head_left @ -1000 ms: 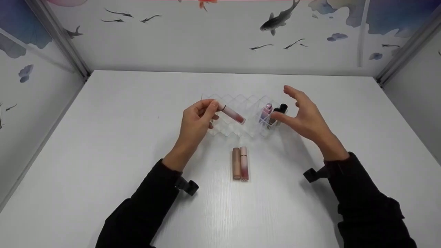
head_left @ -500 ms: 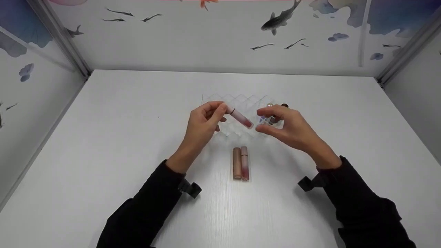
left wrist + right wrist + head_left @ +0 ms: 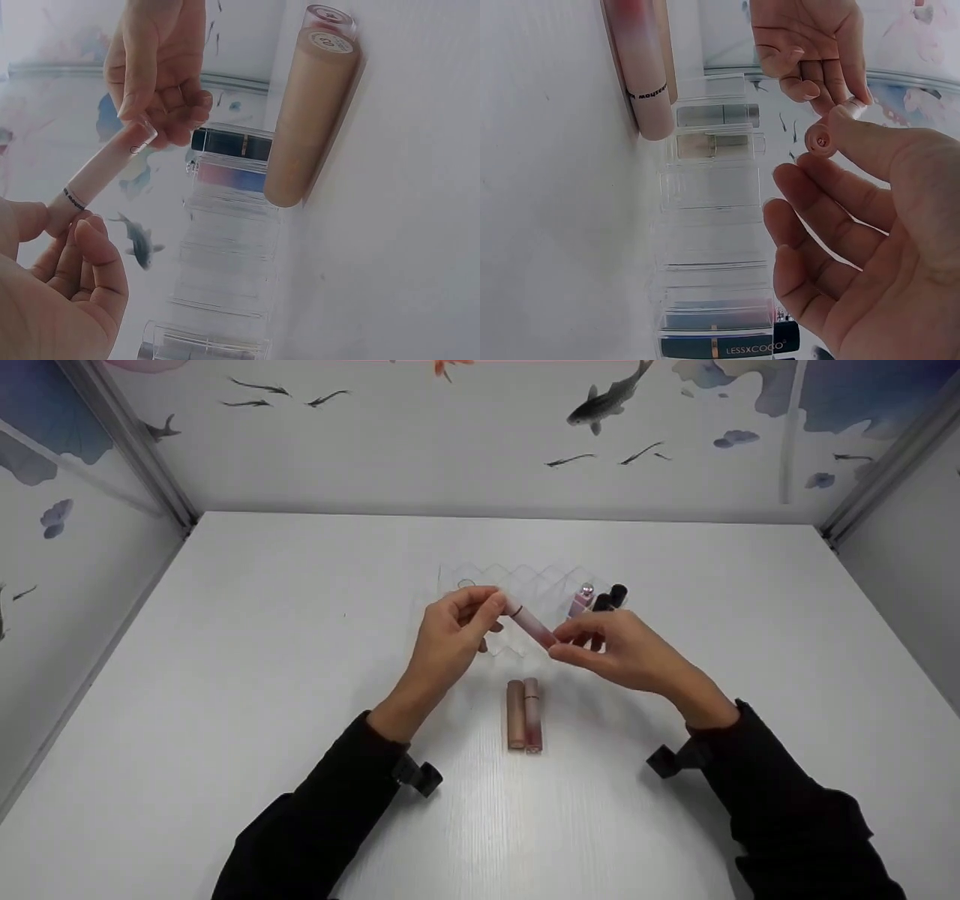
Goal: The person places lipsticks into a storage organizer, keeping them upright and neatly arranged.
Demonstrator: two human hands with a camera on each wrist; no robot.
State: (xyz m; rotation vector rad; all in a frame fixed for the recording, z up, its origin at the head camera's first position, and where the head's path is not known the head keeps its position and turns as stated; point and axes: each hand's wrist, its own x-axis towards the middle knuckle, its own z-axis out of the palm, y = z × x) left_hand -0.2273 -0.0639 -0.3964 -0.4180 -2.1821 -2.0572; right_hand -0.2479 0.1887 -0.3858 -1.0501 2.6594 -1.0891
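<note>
My left hand [image 3: 454,630] pinches the pale cap end of a lip gloss tube [image 3: 533,625], which slants down to the right above the table. At its lower, reddish end, my right hand [image 3: 626,652] holds the tube between thumb and index finger. The right wrist view shows the tube's round base [image 3: 820,141] right by that thumb. Behind the hands stands a clear lipstick organizer [image 3: 225,259] with diamond-shaped compartments. Nearer me, a tan tube [image 3: 516,715] and a second pink-and-white lip gloss [image 3: 532,716] lie side by side on the table.
At the organizer's right end stand a pink-and-purple lipstick [image 3: 582,600] with a silver ball top and black-capped tubes [image 3: 618,595]. Its other end holds a beige-and-grey tube [image 3: 712,145]. A printed fish panel [image 3: 450,457] rises behind the white table [image 3: 225,660].
My right hand has come left and down from beside the organizer, its spread fingers closing onto the lip gloss's lower end. My left hand has carried the tube slightly right.
</note>
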